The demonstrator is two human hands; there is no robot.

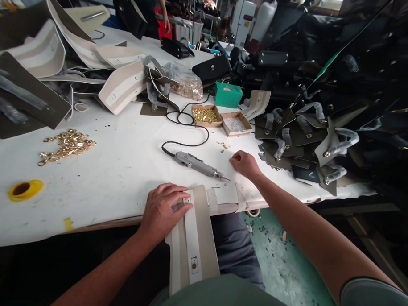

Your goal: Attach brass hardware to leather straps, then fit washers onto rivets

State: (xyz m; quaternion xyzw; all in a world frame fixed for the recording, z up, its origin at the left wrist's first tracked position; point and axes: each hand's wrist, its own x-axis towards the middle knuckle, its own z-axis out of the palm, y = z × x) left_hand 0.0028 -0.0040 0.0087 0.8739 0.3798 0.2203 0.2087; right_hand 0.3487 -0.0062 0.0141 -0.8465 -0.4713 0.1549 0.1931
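Note:
My left hand [165, 209] grips the upper end of a beige bag panel [206, 242], thumb and fingers around a small hole in its pale strip. The panel slopes from the table edge down over my lap; a round fitting [194, 265] sits near its lower end. My right hand [244, 164] rests on the table with fingertips pinched together; anything between them is hidden. Just beyond it lie a few tiny gold pieces [223, 146]. Between my hands is a grey electric screwdriver [200, 165], its bit pointing right, with a black cord [187, 142] running back.
Open boxes of gold hardware [205, 115] and small clear pieces [235, 124] stand beyond, by a green box [228, 95]. Gold clasps [68, 144] and a yellow tape roll [25, 190] lie left. Panels [122, 85] pile far left, dark bag parts [291, 142] right. A person [137, 12] stands behind.

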